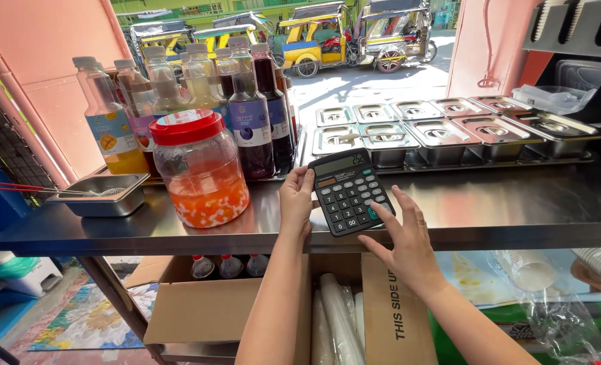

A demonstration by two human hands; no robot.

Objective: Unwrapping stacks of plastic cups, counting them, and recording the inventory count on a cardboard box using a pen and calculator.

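The left hand clasps a black plastic desk calculator, hiding its edge; the right hand's spread fingers press keys. Beside the left fingers, a red-lidded clear jar holds orange jelly.

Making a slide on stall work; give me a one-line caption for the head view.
Left hand steadies a black calculator on a steel counter while the right hand presses keys.
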